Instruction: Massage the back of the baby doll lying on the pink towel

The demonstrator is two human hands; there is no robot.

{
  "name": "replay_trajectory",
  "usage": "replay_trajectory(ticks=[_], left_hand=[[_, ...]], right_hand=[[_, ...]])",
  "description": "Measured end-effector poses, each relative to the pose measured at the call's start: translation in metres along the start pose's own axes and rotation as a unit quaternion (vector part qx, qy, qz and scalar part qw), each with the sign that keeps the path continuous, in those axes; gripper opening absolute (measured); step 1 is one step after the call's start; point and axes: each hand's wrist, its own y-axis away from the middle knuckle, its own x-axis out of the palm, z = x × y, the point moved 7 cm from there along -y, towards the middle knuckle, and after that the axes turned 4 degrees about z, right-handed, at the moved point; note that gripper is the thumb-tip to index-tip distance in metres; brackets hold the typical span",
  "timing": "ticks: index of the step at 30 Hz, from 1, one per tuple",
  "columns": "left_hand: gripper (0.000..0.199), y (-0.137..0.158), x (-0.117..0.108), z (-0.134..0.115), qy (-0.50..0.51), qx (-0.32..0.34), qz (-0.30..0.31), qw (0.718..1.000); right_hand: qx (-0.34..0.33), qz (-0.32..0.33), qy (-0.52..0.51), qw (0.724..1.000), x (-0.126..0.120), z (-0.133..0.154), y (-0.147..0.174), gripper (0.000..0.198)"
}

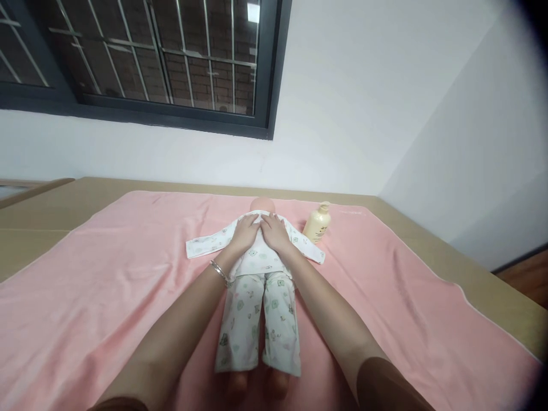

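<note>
A baby doll in a white printed top and trousers lies stretched out on a pink blanket. Its head points toward the wall and its feet toward me. Both sleeves spread out to the sides. My left hand rests flat on the upper body, fingers extended. Beside it, my right hand lies flat on the same part of the top, fingers stretched out. The two hands almost meet at the middle. A bracelet circles my left wrist.
A cream pump bottle stands on the blanket to the right of the doll, close to its right-side sleeve. Wooden tabletop shows around the blanket. Behind it rise a white wall and a dark-framed barred window.
</note>
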Motion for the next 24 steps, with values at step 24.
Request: replay_trajectory(ticks=[24], left_hand=[[0.04, 0.008, -0.016, -0.001, 0.04, 0.051, -0.065, 0.996]], right_hand=[[-0.071, -0.047, 0.052, 0.995, -0.007, 0.013, 0.008, 0.045]])
